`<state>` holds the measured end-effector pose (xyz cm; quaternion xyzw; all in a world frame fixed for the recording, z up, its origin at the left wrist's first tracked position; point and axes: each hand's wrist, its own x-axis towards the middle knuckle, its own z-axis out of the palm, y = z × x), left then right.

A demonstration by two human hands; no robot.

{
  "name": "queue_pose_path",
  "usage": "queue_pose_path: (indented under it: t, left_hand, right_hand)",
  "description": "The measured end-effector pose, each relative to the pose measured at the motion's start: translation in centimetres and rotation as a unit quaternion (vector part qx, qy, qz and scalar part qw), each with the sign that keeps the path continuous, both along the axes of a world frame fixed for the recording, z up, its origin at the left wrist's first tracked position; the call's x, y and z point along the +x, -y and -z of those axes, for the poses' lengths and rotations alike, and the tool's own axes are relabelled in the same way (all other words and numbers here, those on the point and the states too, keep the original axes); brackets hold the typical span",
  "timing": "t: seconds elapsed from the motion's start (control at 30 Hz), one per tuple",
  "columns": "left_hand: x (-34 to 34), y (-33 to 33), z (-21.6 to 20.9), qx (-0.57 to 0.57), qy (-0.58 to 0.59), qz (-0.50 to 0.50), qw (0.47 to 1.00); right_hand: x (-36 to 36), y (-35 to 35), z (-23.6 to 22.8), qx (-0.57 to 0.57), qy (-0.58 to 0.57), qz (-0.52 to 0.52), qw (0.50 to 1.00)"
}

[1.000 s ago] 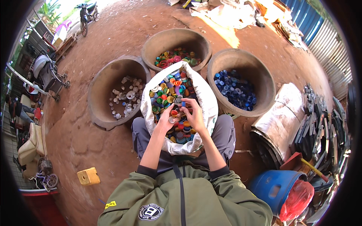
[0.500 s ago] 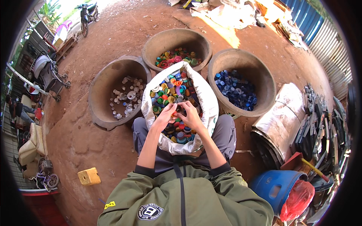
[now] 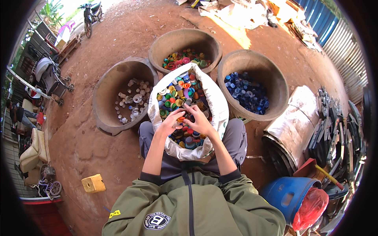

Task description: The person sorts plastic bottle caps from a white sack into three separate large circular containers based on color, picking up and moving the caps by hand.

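Note:
A white woven sack [image 3: 217, 103], its mouth rolled open, stands between my knees, filled with bottle caps [image 3: 172, 97] of many colours. Over the caps my left hand [image 3: 170, 123] and my right hand [image 3: 200, 121] meet, palms inward. Their fingers are bent, with the tips close together around something small that I cannot make out. Beyond the sack stand three wide brown tubs. Whitish caps lie in the left tub [image 3: 105, 88], mixed red, green and yellow ones in the middle tub [image 3: 159, 46], and blue ones in the right tub [image 3: 277, 84].
At my right lie a rolled sheet [image 3: 293, 124], a heap of dark strips [image 3: 334, 135] and a blue barrel [image 3: 285, 196] with a red plastic bag [image 3: 313, 206]. A yellow block [image 3: 93, 183] sits on the dirt at left. A stroller [image 3: 49, 76] and a motorbike [image 3: 90, 17] stand farther off.
The fingers of my two hands have loosened and spread a little, the right ones reaching slightly further up and left. Both hands stay over the sack.

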<state>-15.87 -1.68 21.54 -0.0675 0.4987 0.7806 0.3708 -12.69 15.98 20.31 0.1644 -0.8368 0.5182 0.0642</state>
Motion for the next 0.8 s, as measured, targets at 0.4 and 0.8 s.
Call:
queue_pose_path:
  t: [0.4, 0.8]
  left_hand:
    - [-0.6, -1.2, 2.2, 0.207, 0.038, -0.159, 0.965]
    - [-0.6, -1.5, 3.4, 0.257, 0.031, -0.211, 0.943]
  right_hand:
    - [1.4, 2.2, 0.5, -0.234, 0.079, 0.127, 0.961]
    - [2.9, 3.0, -3.1, 0.033, -0.098, 0.050, 0.993]
